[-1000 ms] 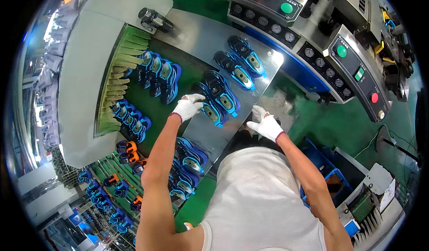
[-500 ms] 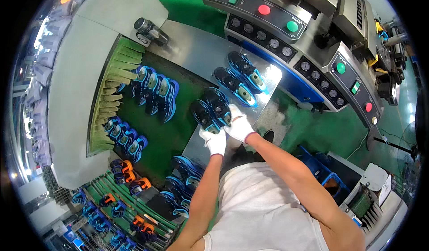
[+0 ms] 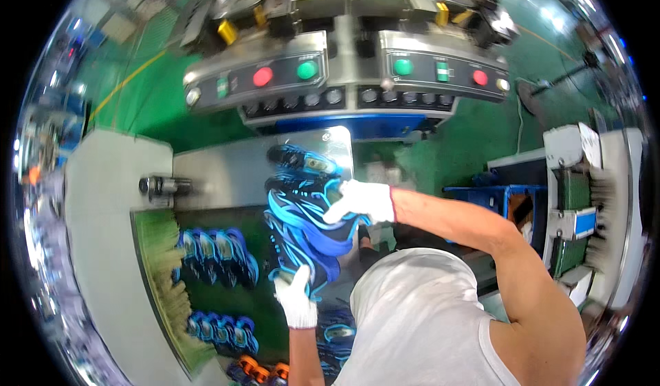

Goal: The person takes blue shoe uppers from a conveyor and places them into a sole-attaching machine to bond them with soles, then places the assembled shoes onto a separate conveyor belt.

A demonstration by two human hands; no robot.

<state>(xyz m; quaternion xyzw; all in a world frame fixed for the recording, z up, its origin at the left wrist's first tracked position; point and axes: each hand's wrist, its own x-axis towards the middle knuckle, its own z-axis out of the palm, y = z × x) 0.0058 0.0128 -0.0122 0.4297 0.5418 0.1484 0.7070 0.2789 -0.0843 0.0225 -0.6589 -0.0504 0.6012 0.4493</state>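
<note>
My right hand [image 3: 361, 204], in a white glove, is closed on the heel end of a black and blue sneaker [image 3: 295, 206]. Lower down, my white-gloved left hand [image 3: 297, 300] grips the heel of a matching sneaker [image 3: 285, 245]. Both are tilted on their sides, close together above the metal table, with blue and purple sole edges showing. Motion blurs them somewhat, and my fingertips are partly hidden. Just beyond lies another sneaker [image 3: 302, 158] on the metal table [image 3: 227, 180], and part of one more shows beside it.
A two-station press [image 3: 354, 83] with red and green buttons stands ahead. To the left, sneakers [image 3: 216, 248] sit in rows beside a bristle-curtained machine opening [image 3: 161, 276]. A dark bottle [image 3: 165, 186] lies on the table's left. At right is a blue bin [image 3: 505, 204].
Both hands have lifted the pair of sneakers off the table and turned them onto their sides. My hands have moved apart. The view has swung right, bringing the press straight ahead.
</note>
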